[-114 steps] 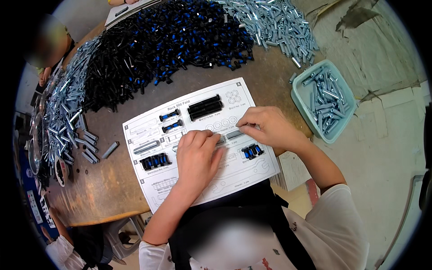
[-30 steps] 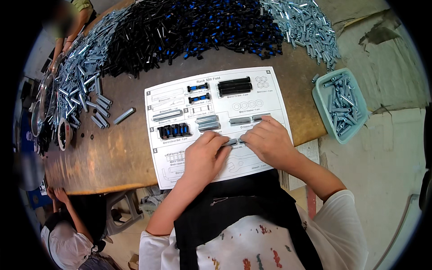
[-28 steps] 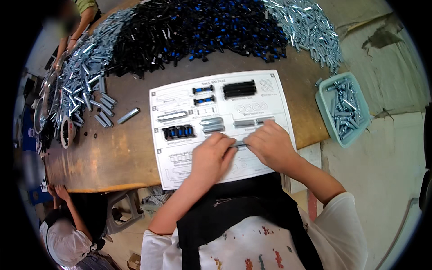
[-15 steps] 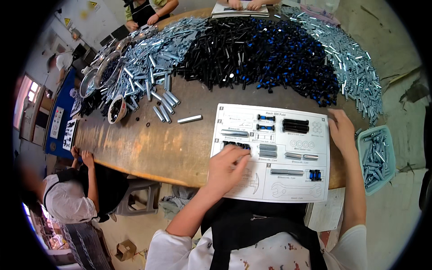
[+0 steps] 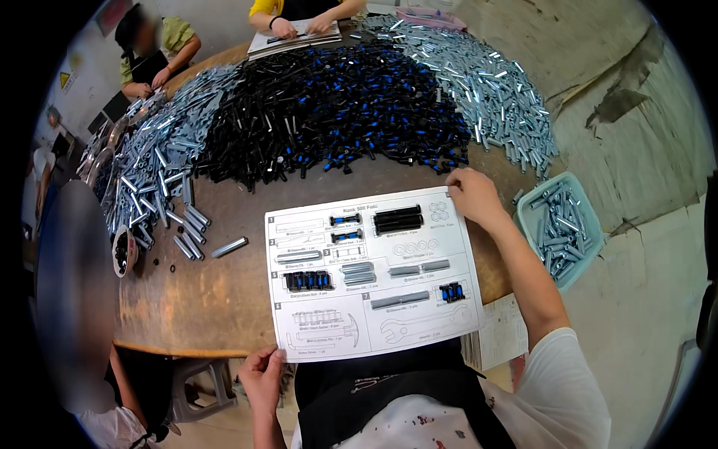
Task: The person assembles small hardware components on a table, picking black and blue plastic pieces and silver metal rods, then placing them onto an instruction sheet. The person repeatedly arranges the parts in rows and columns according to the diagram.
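Note:
A white sheet (image 5: 348, 305) printed with outlines and tools lies across the near table edge and my lap. My left hand (image 5: 262, 378) is closed on its lower left corner, thumb on top. At the upper right corner, my right hand (image 5: 473, 196) grips the sheet's edge with curled fingers. Set out on the sheet are long black bolts (image 5: 398, 220), a row of short black bolts with blue bands (image 5: 309, 280), a smaller cluster of such bolts (image 5: 452, 292), and silver sleeves (image 5: 357, 273), (image 5: 400, 299).
Beyond the sheet spread heaps of black bolts (image 5: 254, 123), blue-banded bolts (image 5: 381, 112) and silver sleeves (image 5: 501, 90). A green bin of sleeves (image 5: 598, 243) stands at the right, a small cup (image 5: 123, 258) at the left. Other people sit around the table (image 5: 187, 314), one close at left.
My left hand has left the bolts on the sheet and now grips its lower left corner. My right hand stays at the upper right corner. The head view has shifted to the right.

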